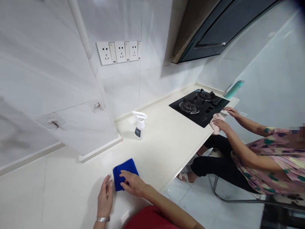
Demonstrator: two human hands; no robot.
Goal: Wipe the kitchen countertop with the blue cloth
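Observation:
A folded blue cloth (125, 166) lies flat on the white countertop (152, 149) in front of me. Over its lower right part is my right hand (133, 183), fingers bent and apart; whether the fingertips press on the cloth I cannot tell. My left hand (105, 194), with a metal bracelet at the wrist, is just left of the cloth. Its fingers are loosely extended and hold nothing. Beyond the cloth, a white spray bottle (139, 127) with a dark label stands upright near the wall.
A black gas cooktop (199, 106) is set into the counter's far end under a dark range hood (214, 31). A teal bottle (234, 89) stands behind it. At right, a seated person (257, 159) has one hand on a pink cloth (216, 123). A wall ledge (102, 149) juts out left.

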